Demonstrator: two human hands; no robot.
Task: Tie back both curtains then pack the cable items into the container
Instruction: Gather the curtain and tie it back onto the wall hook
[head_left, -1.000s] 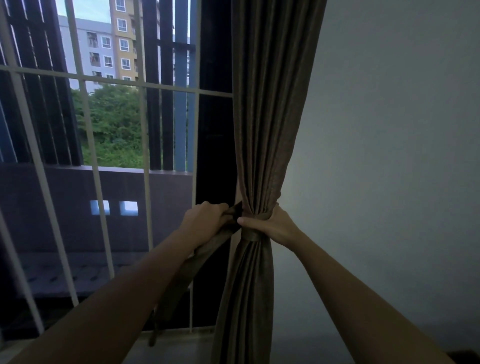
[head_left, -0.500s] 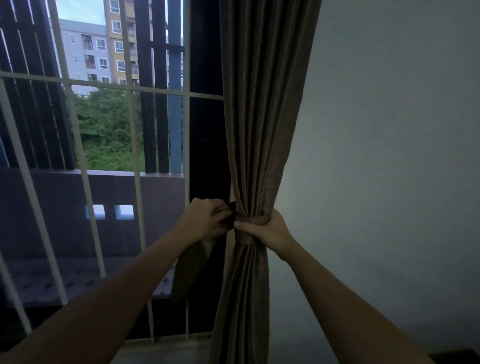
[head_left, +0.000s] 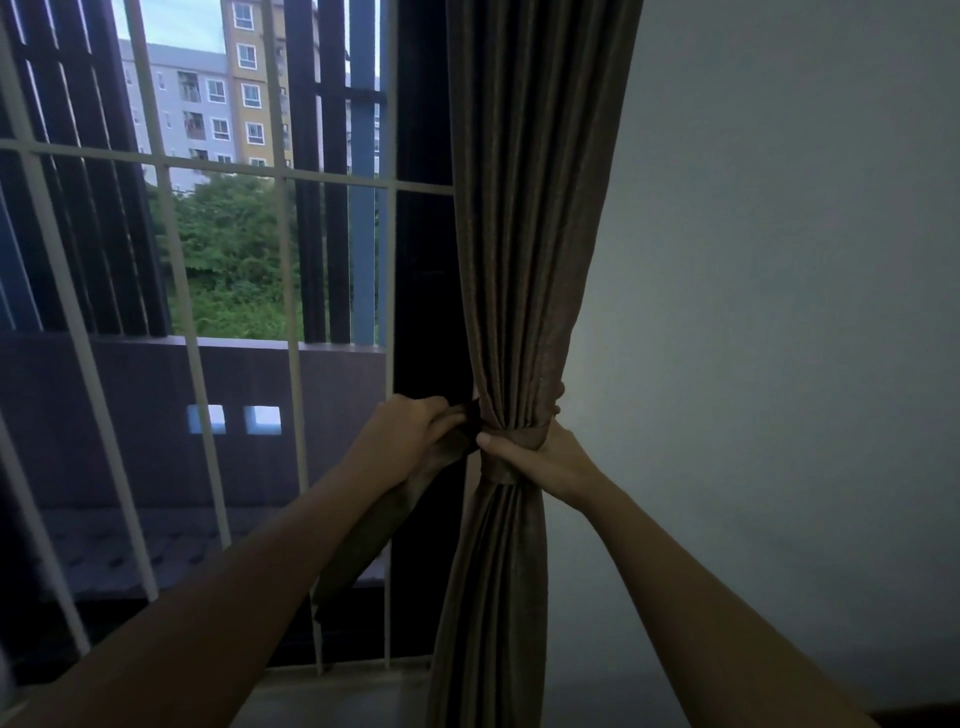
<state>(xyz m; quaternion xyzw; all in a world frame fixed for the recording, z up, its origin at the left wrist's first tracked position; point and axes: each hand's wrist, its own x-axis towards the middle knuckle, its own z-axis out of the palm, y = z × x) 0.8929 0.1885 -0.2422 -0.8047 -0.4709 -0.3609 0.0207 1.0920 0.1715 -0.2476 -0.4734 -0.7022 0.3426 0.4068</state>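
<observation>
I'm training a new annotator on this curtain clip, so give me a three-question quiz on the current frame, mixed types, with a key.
1. True or false: the left hand grips the loose end of the tie-back strap.
2. The right hand holds the curtain at: A) its top, B) its gathered waist, C) its hem.
3. Fill in: beyond the white window bars stand trees and ___.

Key: 1 true; 2 B; 3 buildings.

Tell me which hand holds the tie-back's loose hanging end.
The left hand: it grips the brown fabric strap trailing down; the right hand pinches its wrapped part against the brown curtain.
</observation>
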